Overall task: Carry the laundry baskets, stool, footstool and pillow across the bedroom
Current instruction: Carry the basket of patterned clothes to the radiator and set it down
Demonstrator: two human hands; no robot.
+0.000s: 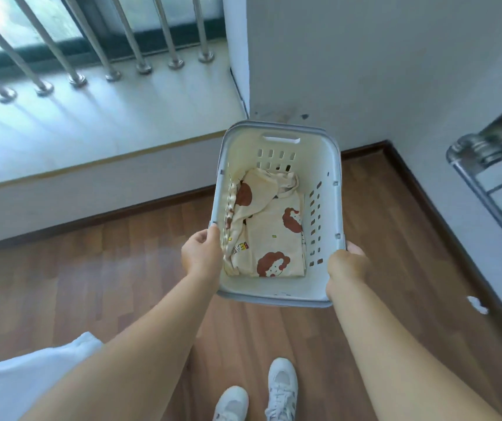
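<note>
**One basket, two hands, corner of the bedroom**

Only one laundry basket [278,208] is in view here, white plastic with slotted sides and a cut-out handle at the far end. It's held up off the wooden floor [97,268], tipped a bit toward the far wall. Inside lies one folded cream garment [269,229] with brown-haired cartoon heads printed on it, three that I can count. There's a tiny colored print near its left edge, but it's too small to read.

Both hands are on it: the left hand [202,253] has its grip curled over the left rim near the closer end, thumb on top, and the right hand [348,264] wraps the right rim the same way.

Around it: a raised window ledge [91,117] to the left with a row of metal bars [140,41], eight bases that I can make out, and a gray wall [395,71] straight ahead. A metal rack [492,183] pokes in at the right, blurry. Two white sneakers [281,387] at the bottom, plus something white [25,381] at lower left.
</note>
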